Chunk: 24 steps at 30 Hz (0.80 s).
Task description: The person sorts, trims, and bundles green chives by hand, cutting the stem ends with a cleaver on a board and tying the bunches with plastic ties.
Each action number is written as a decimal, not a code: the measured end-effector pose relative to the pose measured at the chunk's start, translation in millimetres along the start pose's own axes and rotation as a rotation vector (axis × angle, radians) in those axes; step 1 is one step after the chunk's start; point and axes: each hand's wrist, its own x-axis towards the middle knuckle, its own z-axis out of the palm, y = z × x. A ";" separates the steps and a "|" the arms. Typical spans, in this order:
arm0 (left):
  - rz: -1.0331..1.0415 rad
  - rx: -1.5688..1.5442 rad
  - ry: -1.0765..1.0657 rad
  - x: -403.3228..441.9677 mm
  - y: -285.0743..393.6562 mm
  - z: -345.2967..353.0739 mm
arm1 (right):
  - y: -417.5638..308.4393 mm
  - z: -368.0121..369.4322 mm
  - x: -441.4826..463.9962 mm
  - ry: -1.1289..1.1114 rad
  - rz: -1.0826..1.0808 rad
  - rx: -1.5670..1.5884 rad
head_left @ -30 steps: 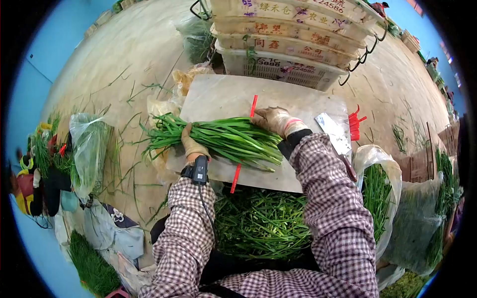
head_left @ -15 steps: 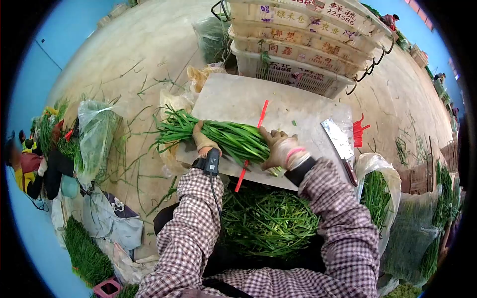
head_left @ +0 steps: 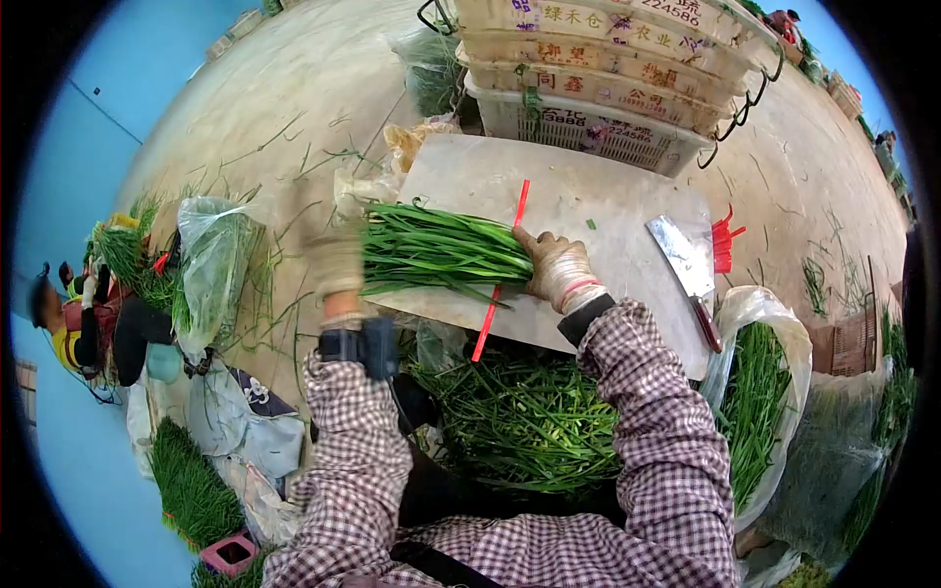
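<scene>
Your checked sleeves (head_left: 676, 461) are reaching up from the bottom edge, and between them loose green leaves (head_left: 524, 421) are lying heaped at lower centre. Beyond, a pale, flat board (head_left: 627, 216) is spreading across the middle, slightly tilted in the frame. The bunch of greens (head_left: 441, 247) is lying sideways on it, just left of centre, crossing over a red strip (head_left: 487, 323) whose ends are showing above and below. Your right hand (head_left: 562, 269) is resting against the bunch's right end, fingers slightly spread. Your left hand (head_left: 328, 245) is blurring at the bunch's left end, so you cannot tell whether it is gripping. A knife (head_left: 681, 260) is lying on the board's right side, and more red strips (head_left: 722, 243) are sitting at its right edge. Stacked crates (head_left: 598, 88) are standing at upper centre. Around them the tan floor (head_left: 225, 127) is stretching away, strewn with stray leaves, towards a blue wall (head_left: 98, 108) at upper left. A person (head_left: 74, 323) is showing at far left.
</scene>
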 end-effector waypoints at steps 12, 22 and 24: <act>0.520 1.206 -1.250 -24.5 -19.9 149.9 | -45.8 14.1 -86.0 0.274 -0.010 0.273; 0.502 1.199 -1.291 -21.3 -5.3 147.5 | -91.5 113.8 -93.9 0.332 -0.294 0.353; 0.508 1.177 -1.293 -20.7 -5.5 147.3 | -94.6 127.3 -149.2 -0.036 -0.435 0.116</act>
